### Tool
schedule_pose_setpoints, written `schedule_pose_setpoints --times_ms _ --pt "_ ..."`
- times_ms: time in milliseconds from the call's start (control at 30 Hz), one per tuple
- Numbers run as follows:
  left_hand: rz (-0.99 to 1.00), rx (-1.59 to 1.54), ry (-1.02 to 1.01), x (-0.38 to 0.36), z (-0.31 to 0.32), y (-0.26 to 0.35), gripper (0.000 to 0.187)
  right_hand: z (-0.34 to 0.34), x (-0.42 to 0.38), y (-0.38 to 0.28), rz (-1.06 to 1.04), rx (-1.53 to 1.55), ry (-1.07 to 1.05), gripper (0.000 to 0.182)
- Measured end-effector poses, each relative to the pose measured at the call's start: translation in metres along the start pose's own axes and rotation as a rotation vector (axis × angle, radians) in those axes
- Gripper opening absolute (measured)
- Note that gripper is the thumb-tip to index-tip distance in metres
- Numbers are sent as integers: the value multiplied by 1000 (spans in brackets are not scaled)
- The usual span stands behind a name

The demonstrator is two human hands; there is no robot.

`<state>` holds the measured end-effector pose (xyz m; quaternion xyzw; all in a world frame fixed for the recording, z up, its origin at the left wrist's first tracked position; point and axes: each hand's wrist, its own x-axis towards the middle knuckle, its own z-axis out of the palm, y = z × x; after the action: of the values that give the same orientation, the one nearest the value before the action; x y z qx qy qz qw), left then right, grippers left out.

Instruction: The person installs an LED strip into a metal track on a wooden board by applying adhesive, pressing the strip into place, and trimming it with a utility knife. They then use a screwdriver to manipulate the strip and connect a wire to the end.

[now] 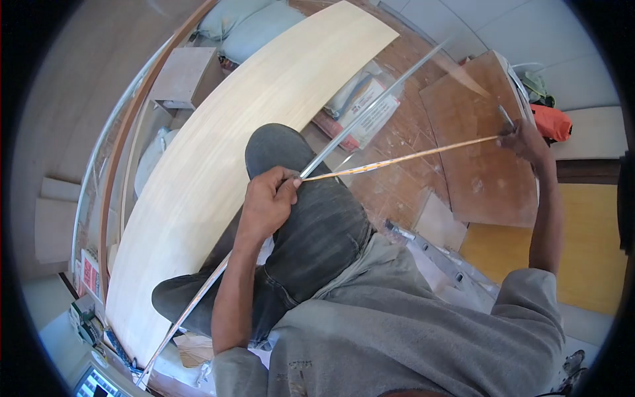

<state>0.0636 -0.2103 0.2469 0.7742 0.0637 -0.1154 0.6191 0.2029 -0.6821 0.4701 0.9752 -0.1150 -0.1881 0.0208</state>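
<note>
My left hand (pixel 271 202) is closed in a pinch over my raised knee, gripping a long, thin silvery strip (pixel 377 106). From that pinch a narrow orange-and-white band (pixel 403 160) stretches tautly to my right hand (pixel 526 142). That hand is out to the right, its fingers closed on the band's far end. A small grey, narrow object (pixel 506 116) sticks up at its fingers, too small to name. Behind my left forearm the strip seems to run on down to the lower left. A pale blurred streak (pixel 463 74) hangs near the silvery strip's upper end.
A long, curved pale wooden panel (pixel 218 145) lies under my leg. Beyond it are a small wooden box (pixel 185 76) and a curved brown-topped rail (pixel 116 165). Printed bags (pixel 370 109), a brown board (pixel 476 152), a metal ladder-like frame (pixel 450 264) and an orange bag (pixel 552 124) are around.
</note>
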Motion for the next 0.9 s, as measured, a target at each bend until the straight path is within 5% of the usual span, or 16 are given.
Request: schedule_pose_setpoints --times_ms 100,133,200,267,300,333,367,400,500,600,900 --pt "-41 11 -5 -1 -3 10 17 41 53 101 -298 -350 41 39" --pt "-43 12 0 0 -2 9 17 40 37 73 -304 -350 41 39" --pt "-94 -38 7 3 -2 5 17 56 -8 4 -513 -323 485 39" --pt "-122 -55 3 4 -2 3 17 84 -37 -60 -659 122 508 35" --pt "-141 -73 -9 6 -2 2 17 86 -73 -109 -495 341 205 31" --pt "-144 -62 -11 8 -2 1 17 115 -79 -127 -724 541 150 24" --pt "-160 -112 -33 9 -4 0 18 122 -99 -160 -693 445 -23 22" --pt "-173 -162 -54 10 -6 0 18 157 -100 -177 -907 465 -19 27" --pt "-263 -324 -85 8 -10 8 17 197 -117 -234 -552 946 -456 41" --pt "-291 -319 -103 5 -12 8 16 200 -110 -251 -371 1284 -560 34" --pt "-259 -399 -277 11 -11 29 21 210 -99 -261 -102 1664 -445 28"
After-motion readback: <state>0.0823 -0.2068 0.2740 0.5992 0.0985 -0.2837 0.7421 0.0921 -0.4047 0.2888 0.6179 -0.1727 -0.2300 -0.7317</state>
